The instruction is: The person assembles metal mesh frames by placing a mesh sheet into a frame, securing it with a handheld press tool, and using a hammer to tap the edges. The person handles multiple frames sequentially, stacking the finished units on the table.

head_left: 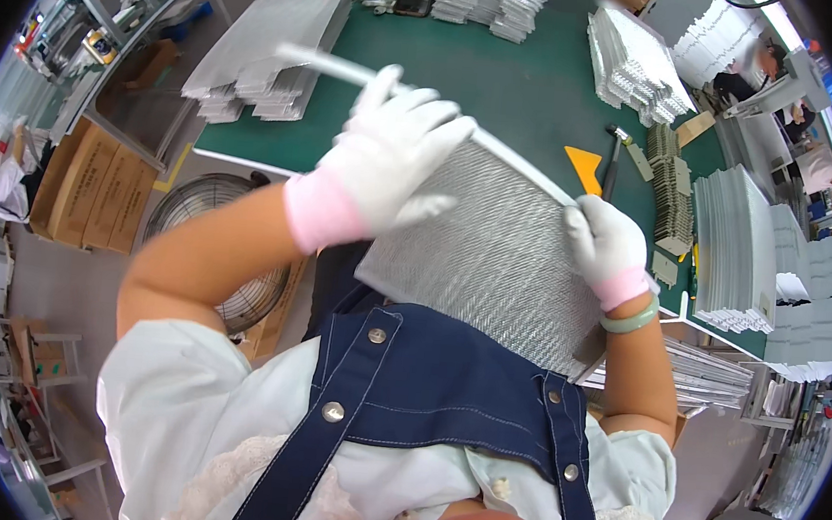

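A silver metal mesh panel [496, 242] stands tilted in front of me, against the near edge of the green table. Along its far edge runs a narrow white strip [526, 171], which reaches beyond the panel to the left, where its end is blurred. My left hand [390, 155], in a white glove with a pink cuff, lies across the strip with fingers stretched and thumb apart. At the panel's right corner my right hand [611, 244], gloved alike, is closed round the strip's end. Its palm side is hidden.
Mesh panels [281, 44] are stacked at the table's far left; more stacks [636, 67] stand at the far right. An orange triangular scraper [583, 169], a hammer [613, 163] and stacked small plates [669, 192] lie right. A floor fan [205, 214] stands left, near cardboard boxes [99, 186].
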Available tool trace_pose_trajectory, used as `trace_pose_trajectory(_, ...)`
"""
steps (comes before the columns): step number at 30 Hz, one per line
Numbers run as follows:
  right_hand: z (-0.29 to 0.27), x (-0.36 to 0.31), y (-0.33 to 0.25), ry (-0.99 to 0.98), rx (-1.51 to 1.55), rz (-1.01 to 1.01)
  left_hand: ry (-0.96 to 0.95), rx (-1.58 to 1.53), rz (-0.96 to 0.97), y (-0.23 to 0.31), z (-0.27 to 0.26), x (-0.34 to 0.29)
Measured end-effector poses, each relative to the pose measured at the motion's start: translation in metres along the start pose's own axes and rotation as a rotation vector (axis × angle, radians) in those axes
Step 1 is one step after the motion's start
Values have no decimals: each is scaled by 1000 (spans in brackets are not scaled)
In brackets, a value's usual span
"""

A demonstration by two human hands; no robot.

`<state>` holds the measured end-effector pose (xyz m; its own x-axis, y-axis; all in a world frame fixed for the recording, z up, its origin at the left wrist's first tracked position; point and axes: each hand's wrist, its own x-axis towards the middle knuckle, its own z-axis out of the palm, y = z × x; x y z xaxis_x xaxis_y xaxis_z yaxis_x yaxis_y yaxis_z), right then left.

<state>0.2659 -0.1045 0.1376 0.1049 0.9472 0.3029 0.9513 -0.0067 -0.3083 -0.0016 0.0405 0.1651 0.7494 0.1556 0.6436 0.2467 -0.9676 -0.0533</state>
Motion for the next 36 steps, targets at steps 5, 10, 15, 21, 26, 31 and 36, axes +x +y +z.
trace_pose_trajectory(5,-4,-24,52,136,220,329,-860,-620,-783,9,-15,-57)
trace_pose_trajectory(10,-15,2,35,294,247,275,-373,-1269,-873,35,48,-38)
trace_pose_trajectory(15,-18,42,1,570,841,53,635,-1482,-442,-10,13,57)
trace_pose_trajectory(21,80,39,31,483,1020,212,358,-1359,-585,-52,58,52)
trace_pose_trajectory(26,77,22,69,-67,936,205,209,-1195,-599,-29,34,31)
trace_pose_trajectory(31,112,29,95,-240,413,-268,164,-1342,-46,-14,52,-14)
trace_pose_trajectory(36,116,35,88,-440,346,45,73,-1389,96,11,39,-39)
